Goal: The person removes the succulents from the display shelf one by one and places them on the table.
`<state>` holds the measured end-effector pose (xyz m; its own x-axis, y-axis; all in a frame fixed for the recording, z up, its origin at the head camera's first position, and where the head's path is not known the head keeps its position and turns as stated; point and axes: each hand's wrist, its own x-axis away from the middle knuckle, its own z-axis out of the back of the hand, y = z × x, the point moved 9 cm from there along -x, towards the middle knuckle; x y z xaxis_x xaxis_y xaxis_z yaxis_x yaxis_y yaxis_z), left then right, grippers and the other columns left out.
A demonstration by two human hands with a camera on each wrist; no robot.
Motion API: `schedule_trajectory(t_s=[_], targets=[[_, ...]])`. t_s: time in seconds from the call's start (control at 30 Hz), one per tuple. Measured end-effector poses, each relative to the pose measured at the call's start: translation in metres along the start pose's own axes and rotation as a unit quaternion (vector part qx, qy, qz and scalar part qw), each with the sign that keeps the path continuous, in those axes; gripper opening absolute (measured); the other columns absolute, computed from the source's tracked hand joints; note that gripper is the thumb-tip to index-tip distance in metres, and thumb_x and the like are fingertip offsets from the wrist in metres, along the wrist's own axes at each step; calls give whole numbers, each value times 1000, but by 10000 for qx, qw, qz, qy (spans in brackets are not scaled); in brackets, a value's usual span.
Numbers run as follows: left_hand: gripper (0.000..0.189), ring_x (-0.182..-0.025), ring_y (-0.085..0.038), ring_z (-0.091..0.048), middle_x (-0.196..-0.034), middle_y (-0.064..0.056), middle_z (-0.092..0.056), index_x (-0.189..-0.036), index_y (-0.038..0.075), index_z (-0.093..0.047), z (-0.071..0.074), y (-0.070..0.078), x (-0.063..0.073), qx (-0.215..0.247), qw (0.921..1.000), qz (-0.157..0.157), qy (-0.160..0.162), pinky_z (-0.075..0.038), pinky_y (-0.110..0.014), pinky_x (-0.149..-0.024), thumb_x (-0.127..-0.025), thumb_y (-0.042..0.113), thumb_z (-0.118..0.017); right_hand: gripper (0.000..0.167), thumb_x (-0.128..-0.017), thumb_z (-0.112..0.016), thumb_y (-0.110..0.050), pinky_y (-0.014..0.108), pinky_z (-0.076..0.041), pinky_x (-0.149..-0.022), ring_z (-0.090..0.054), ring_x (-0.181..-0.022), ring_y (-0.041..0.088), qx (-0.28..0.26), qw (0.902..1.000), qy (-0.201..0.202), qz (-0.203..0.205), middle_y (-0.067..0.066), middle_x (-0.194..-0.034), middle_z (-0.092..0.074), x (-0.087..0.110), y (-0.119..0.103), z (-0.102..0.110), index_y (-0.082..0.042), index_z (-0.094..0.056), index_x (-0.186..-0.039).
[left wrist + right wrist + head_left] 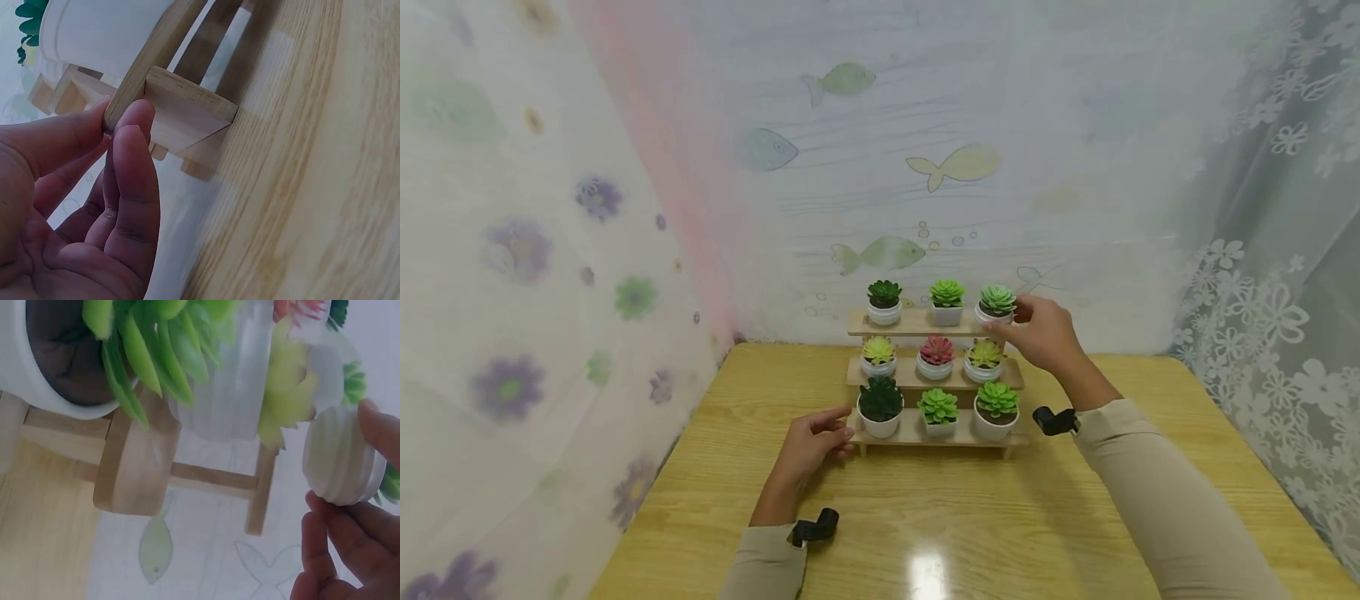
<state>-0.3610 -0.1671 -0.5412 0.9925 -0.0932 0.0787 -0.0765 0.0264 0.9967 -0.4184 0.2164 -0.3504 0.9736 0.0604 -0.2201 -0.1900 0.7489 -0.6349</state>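
Note:
A three-tier wooden plant stand (910,382) holds several small succulents in white pots. My right hand (1043,335) grips the pale green potted succulent (997,300) at the right of the top tier. In the right wrist view, the thumb and fingers are around its ribbed white pot (340,456), at the end of the top shelf. My left hand (808,443) pinches the left end of the bottom shelf (140,72) between thumb and fingers. A dark green succulent (880,402) stands just beside that hand.
The stand sits on a wood-grain table (880,508). Behind it hangs a fish-print sheet (1045,100), close to the top tier. A flowered curtain (550,333) is on the left, and a lace curtain (1262,300) on the right.

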Motion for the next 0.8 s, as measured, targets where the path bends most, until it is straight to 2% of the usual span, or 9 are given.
schedule_trajectory(t_s=[0.17, 0.33, 0.6, 0.8], targets=[[41, -79, -20, -76, -106, -15, -68, -134, 7, -70, 0, 2, -3, 16, 10000, -25, 11, -64, -31, -67, -94, 2, -74, 61, -92, -71, -60, 59, -54, -97, -63, -122, 37, -114, 9998, 161, 54, 15, -127, -69, 13, -4, 6, -12, -66, -129], [42, -78, -19, -76, -105, -15, -68, -135, 6, -69, -1, 4, -4, 21, 9999, -100, -5, -64, -30, -66, -94, 1, -74, 59, -90, -73, -61, 59, -54, -96, -64, -121, 37, -295, 9990, 310, 112, 15, -124, -71, 28, -8, 10, -13, -68, -123], [42, -78, -20, -76, -107, -15, -67, -136, 5, -69, -3, -1, -1, -119, 9999, -16, -45, -64, -31, -68, -94, 2, -74, 62, -88, -76, -61, 54, -56, -89, -67, -115, 33, -589, 9969, 496, 186, 10, -117, -75, 61, -12, 6, -16, -70, -131], [41, -78, -20, -76, -108, -15, -67, -134, 6, -70, -1, 0, 1, -71, 9999, 27, 83, -64, -31, -68, -94, 2, -75, 54, -86, -78, -60, 47, -56, -85, -68, -109, 28, -719, 9953, 588, 273, 4, -111, -76, 81, -23, 5, -20, -75, -123]])
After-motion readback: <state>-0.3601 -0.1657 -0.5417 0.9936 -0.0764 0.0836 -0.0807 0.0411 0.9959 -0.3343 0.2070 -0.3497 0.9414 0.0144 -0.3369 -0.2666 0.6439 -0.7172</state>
